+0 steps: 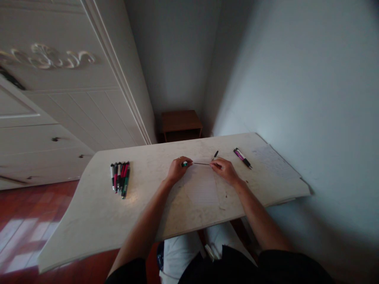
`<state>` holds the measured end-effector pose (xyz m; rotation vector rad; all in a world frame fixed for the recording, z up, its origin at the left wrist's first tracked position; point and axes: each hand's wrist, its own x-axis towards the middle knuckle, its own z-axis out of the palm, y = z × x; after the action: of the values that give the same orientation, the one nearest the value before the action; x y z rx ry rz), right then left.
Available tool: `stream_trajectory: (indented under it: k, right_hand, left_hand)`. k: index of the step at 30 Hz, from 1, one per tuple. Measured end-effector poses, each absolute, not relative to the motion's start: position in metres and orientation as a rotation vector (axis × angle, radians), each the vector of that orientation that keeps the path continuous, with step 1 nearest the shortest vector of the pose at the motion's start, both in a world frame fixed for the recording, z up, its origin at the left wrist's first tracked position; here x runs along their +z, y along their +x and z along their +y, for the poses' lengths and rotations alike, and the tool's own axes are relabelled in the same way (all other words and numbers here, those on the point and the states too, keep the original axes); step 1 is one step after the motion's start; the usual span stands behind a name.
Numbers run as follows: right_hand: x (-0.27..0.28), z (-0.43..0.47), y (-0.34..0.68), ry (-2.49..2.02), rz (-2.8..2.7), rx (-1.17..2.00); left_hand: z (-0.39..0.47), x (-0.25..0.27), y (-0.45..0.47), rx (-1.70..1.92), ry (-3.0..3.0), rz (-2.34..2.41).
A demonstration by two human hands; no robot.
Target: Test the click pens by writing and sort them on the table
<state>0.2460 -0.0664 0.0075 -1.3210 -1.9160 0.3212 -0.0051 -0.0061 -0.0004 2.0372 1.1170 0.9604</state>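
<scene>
My left hand (177, 169) is closed around a small green pen part (184, 164), over the middle of the table. A thin dark pen refill (201, 163) spans the gap between my two hands, roughly level. Its right end is pinched in the fingertips of my right hand (225, 169). Just beyond those fingers a black pen part (216, 154) points up and away; whether my right hand also holds it I cannot tell. Below both hands a lined sheet of paper (203, 190) lies on the table.
The white table (97, 213) bears a row of several pens (120, 177) on the left. More pens (242, 157) and a written sheet (274, 159) lie to the right. A wall (310, 98) borders the right side; a brown stand (180, 120) is behind the table.
</scene>
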Motion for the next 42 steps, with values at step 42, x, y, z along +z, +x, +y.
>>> stream_trajectory:
  k: [42]
  right_hand:
    - [-0.002, -0.062, 0.247, -1.373, -2.090, 0.325]
  left_hand:
    - [-0.012, 0.000, -0.001, 0.870, 2.106, 1.098]
